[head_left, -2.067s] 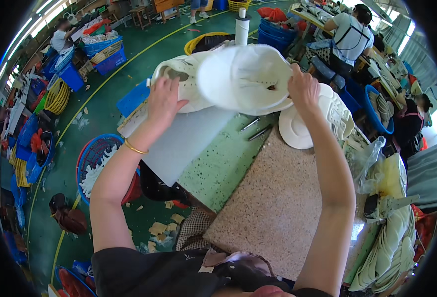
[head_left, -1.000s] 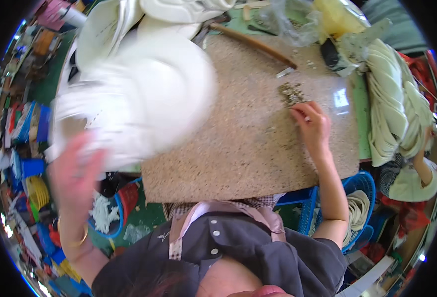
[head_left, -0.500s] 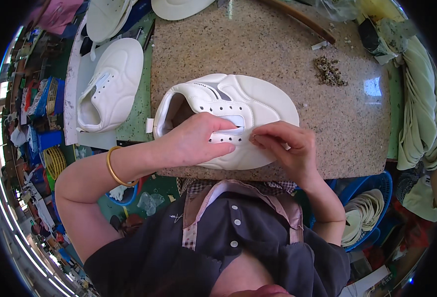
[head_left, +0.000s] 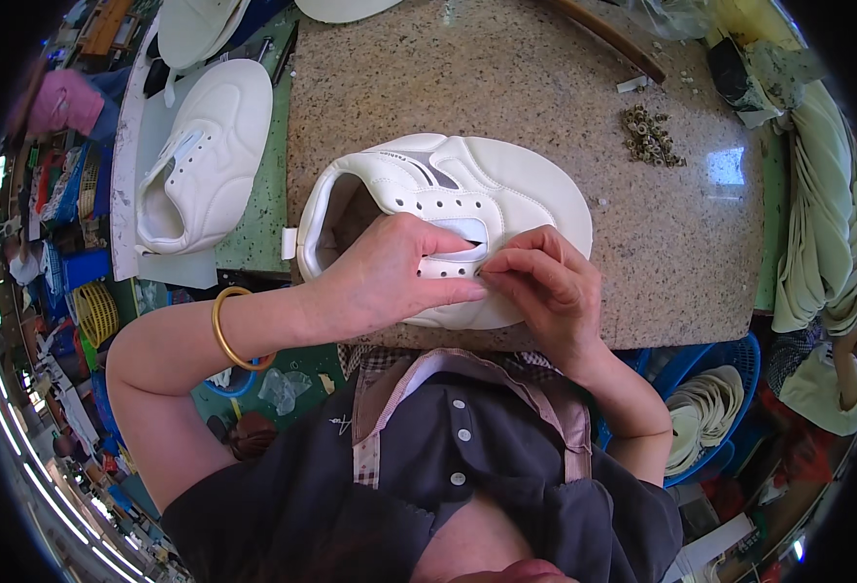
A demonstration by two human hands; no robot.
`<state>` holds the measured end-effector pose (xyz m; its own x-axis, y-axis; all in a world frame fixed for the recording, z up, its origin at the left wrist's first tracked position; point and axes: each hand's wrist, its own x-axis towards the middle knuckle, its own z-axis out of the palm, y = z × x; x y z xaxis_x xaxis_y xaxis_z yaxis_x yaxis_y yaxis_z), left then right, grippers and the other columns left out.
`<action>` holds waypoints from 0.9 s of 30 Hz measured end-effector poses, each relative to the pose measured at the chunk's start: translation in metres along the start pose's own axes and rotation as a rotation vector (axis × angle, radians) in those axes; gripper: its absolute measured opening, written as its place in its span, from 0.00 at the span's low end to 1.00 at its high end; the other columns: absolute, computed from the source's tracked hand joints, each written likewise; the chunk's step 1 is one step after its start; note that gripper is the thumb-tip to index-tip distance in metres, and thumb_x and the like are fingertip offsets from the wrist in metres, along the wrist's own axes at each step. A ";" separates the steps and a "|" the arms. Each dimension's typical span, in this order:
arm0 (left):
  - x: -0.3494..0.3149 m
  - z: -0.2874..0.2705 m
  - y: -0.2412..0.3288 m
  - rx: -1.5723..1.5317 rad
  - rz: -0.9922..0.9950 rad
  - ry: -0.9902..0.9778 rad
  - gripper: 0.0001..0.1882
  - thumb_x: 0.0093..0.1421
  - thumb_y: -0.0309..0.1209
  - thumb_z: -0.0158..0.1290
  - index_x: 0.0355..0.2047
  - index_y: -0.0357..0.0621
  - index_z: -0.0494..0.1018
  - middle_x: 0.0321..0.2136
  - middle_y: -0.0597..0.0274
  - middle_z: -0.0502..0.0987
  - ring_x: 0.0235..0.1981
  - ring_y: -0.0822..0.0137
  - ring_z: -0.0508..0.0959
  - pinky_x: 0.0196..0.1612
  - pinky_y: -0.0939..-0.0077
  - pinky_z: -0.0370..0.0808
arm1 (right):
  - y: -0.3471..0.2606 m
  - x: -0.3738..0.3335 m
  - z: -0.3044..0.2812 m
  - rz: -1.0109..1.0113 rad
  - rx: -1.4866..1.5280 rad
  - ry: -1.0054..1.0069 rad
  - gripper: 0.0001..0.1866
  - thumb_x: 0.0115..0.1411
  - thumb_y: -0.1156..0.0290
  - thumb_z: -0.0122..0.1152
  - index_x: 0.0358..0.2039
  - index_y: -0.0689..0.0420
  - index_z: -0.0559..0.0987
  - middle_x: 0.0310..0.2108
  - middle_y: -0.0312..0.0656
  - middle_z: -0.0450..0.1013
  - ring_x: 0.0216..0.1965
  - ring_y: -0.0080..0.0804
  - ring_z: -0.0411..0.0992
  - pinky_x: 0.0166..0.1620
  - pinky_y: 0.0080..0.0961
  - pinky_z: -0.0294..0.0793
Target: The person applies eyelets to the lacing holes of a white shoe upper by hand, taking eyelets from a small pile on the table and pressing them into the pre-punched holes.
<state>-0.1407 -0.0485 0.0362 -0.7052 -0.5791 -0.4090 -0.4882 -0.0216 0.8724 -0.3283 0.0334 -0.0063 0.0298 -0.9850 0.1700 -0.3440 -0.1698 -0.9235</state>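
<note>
A white sneaker upper (head_left: 531, 194) lies sideways before me, toe to the right and collar to the left, with two rows of eyelet holes along its lace opening. My left hand (head_left: 380, 267) rests across it and pinches the nearer eyelet row: the forefinger reaches into the opening, the thumb stays outside. At the toe end of that row, my right hand (head_left: 550, 291) has its fingertips pressed together against the upper, close to the left thumb. Whatever lies between those fingertips is too small to make out.
Small metal eyelets (head_left: 652, 136) are heaped on the speckled stone tabletop (head_left: 681, 262), near a curved wooden strip (head_left: 608, 39). Another white upper (head_left: 210, 146) lies to the left. A blue basket (head_left: 754, 379) of white pieces stands low at the right, beneath hanging white material (head_left: 817, 223).
My right hand has shifted slightly left and brought its fingertips against the nearer eyelet row. My left hand keeps its grip on the upper. At the far left, the pink-clothed shape has moved lower.
</note>
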 end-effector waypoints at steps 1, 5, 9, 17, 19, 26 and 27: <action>0.003 0.003 -0.001 -0.024 0.056 0.059 0.15 0.52 0.33 0.59 0.34 0.32 0.77 0.27 0.49 0.79 0.28 0.69 0.77 0.38 0.73 0.73 | 0.000 0.001 -0.002 -0.040 -0.029 -0.008 0.10 0.47 0.81 0.67 0.33 0.58 0.81 0.29 0.39 0.73 0.30 0.29 0.74 0.30 0.21 0.74; -0.002 0.000 -0.001 0.071 0.007 0.099 0.12 0.52 0.33 0.58 0.32 0.34 0.79 0.22 0.49 0.78 0.24 0.66 0.79 0.34 0.72 0.74 | -0.001 0.008 -0.034 -0.103 -0.122 0.010 0.09 0.49 0.82 0.64 0.33 0.59 0.81 0.32 0.41 0.75 0.31 0.31 0.75 0.30 0.22 0.74; 0.002 -0.003 0.000 0.225 0.184 0.202 0.11 0.51 0.31 0.56 0.32 0.37 0.80 0.22 0.46 0.78 0.25 0.52 0.79 0.32 0.65 0.75 | 0.021 0.034 -0.095 0.094 -0.538 0.433 0.07 0.54 0.78 0.62 0.35 0.57 0.81 0.34 0.38 0.76 0.31 0.30 0.75 0.33 0.24 0.76; -0.012 -0.031 0.013 0.306 0.019 -0.159 0.16 0.53 0.30 0.57 0.38 0.32 0.71 0.32 0.41 0.75 0.38 0.45 0.76 0.41 0.62 0.72 | 0.043 0.028 -0.100 -0.043 -0.867 0.228 0.07 0.54 0.74 0.63 0.35 0.55 0.82 0.31 0.39 0.75 0.28 0.31 0.75 0.33 0.23 0.76; -0.009 -0.027 0.008 0.278 0.059 -0.131 0.15 0.52 0.30 0.57 0.37 0.32 0.72 0.32 0.41 0.76 0.38 0.45 0.76 0.42 0.62 0.72 | 0.040 0.024 -0.094 -0.008 -0.817 0.235 0.08 0.54 0.76 0.63 0.36 0.57 0.81 0.31 0.39 0.75 0.29 0.29 0.76 0.33 0.23 0.76; 0.002 -0.014 0.009 0.160 0.153 -0.069 0.16 0.48 0.28 0.58 0.35 0.31 0.72 0.31 0.43 0.76 0.36 0.48 0.77 0.41 0.64 0.72 | -0.007 0.002 -0.035 0.068 0.106 0.042 0.13 0.50 0.86 0.62 0.38 0.62 0.80 0.30 0.43 0.78 0.30 0.27 0.78 0.32 0.19 0.78; 0.003 -0.016 0.013 0.169 0.097 -0.093 0.16 0.48 0.28 0.59 0.35 0.31 0.72 0.31 0.43 0.76 0.36 0.49 0.77 0.41 0.64 0.72 | -0.011 0.003 -0.025 0.000 0.047 -0.011 0.12 0.51 0.85 0.63 0.37 0.61 0.80 0.28 0.44 0.78 0.29 0.29 0.78 0.30 0.21 0.77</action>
<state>-0.1411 -0.0631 0.0510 -0.7935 -0.4943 -0.3551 -0.4898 0.1722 0.8547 -0.3483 0.0335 0.0130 0.0400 -0.9853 0.1660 -0.2999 -0.1703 -0.9386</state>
